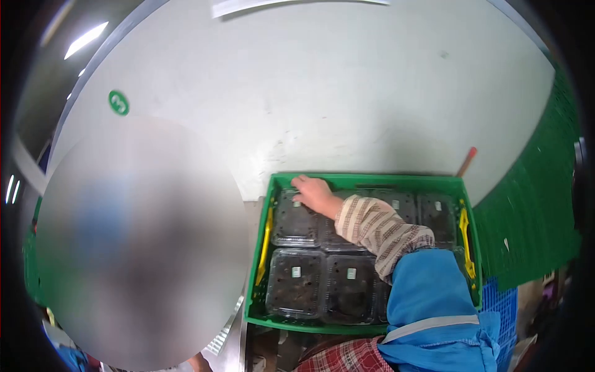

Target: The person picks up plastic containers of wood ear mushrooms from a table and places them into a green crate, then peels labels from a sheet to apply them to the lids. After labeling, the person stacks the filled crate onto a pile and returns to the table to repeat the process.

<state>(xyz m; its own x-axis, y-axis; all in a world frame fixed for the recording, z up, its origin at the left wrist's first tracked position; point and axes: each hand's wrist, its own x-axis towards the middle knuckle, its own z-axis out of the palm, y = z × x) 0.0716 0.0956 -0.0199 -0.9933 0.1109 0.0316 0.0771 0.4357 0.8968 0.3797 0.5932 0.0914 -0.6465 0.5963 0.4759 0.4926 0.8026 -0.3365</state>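
My right hand (pixel 314 195) reaches into a green crate (pixel 365 328) and rests on the far-left clear plastic clamshell box (pixel 296 229). Its fingers are bent over the lid near the box's back edge; what the fingertips grip is hidden. Several such boxes with dark contents fill the crate in two rows, some with a small pale label, such as the front-left box (pixel 296 282). My forearm, in a striped cuff and blue sleeve cover, hides part of the right-hand boxes. Part of a hand (pixel 199 363) shows at the bottom edge, apparently my left; its fingers cannot be made out.
A pale worktop (pixel 372 80) lies beyond the crate, with a red stick-like object (pixel 468 161) by its far-right corner. Yellow handles (pixel 265 245) line the crate's sides. A blue basket (pixel 499 310) stands at lower right. A large blurred circle hides the left side.
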